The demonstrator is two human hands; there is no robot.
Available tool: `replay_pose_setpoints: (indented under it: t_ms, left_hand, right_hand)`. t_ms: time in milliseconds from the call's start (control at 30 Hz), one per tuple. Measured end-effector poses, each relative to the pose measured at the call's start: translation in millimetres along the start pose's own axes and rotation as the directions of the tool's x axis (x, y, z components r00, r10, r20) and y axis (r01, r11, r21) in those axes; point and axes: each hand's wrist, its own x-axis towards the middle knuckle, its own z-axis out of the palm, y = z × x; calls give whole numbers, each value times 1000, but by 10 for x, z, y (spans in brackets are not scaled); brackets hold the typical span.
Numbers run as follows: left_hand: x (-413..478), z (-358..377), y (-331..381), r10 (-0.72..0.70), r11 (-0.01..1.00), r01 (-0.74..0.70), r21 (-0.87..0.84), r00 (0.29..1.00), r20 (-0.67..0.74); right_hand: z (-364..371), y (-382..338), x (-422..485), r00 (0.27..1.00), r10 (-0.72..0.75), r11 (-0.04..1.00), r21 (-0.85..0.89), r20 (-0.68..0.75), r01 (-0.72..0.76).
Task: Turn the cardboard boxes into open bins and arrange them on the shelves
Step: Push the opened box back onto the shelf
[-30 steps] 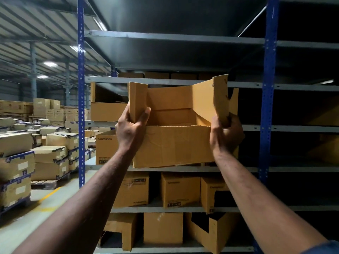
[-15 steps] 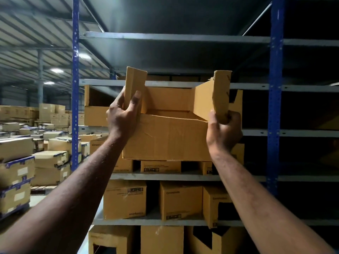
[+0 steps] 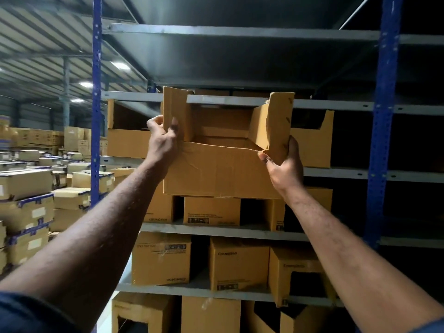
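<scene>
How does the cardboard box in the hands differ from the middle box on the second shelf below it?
The held box has its front cut low; the lower box has a whole front. The left hand and right hand grip the held box in the air; the lower box rests on a shelf. The held box's front is plain; the lower box's bears print. Both are brown cardboard.

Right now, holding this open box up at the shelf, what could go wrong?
The side flaps of the box reach as high as the shelf edge above and may catch. The slot between the left bin and right bin looks tight. The front corner by your right hand looks torn and might give.
</scene>
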Motion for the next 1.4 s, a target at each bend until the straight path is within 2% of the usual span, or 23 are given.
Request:
replay_pose_setpoints:
  t_ms: [100,200,267,367,467,667,900,1000,1100,1167,1300,1400]
  left_hand:
    - [119,127,-125,-50,998,52,19,991,-123]
    - [266,245,-297,22,997,-10,75,987,-158]
    - [341,286,-424,77,996,-74,40,994,-83]
    - [447,310,-676,182,983,-177,-52,973,143]
    - [593,332,-973,265,959,-283,35,929,258]
    - [976,410,-1422,118,986,-135,100,981,156]
    - [1243,531,-1845,-31,952,-33,305,979,203]
    - [1331,537,-2032,-43,930,-55,364,966,256]
    - [1439,558,-2216,-28,898,-114,425,949,314]
    - [1507,599,-2273,-54,881,-102,463,948,313]
    - [1642,686,-2390,-95,901,-40,431,953,288]
    - [1680,760,-2539,-146,910,20,414,950,275]
  right_hand:
    - [189,91,116,997,40,997,-64,-62,-44]
    - [404,195,290,974,161,982,-69,-160,-174]
    - [519,246,408,958,220,972,-39,-186,-231]
    - [706,348,633,954,229,970,-34,-193,-239]
    - [923,436,878,946,267,958,-60,-185,-282]
    - [1327,631,1110,962,261,957,-112,-80,-269]
    - [1705,932,1387,978,196,965,-164,-73,-206]
    - [1857,1071,1512,980,193,965,-169,-53,-200]
    - [1960,1221,1636,984,176,955,-240,-18,-175]
    - [2006,1301,1712,985,174,948,-270,-11,-170]
    - [2104,1513,1834,982,190,945,-273,20,-177]
    - [2195,1659,1896,989,149,959,-243,12,-142]
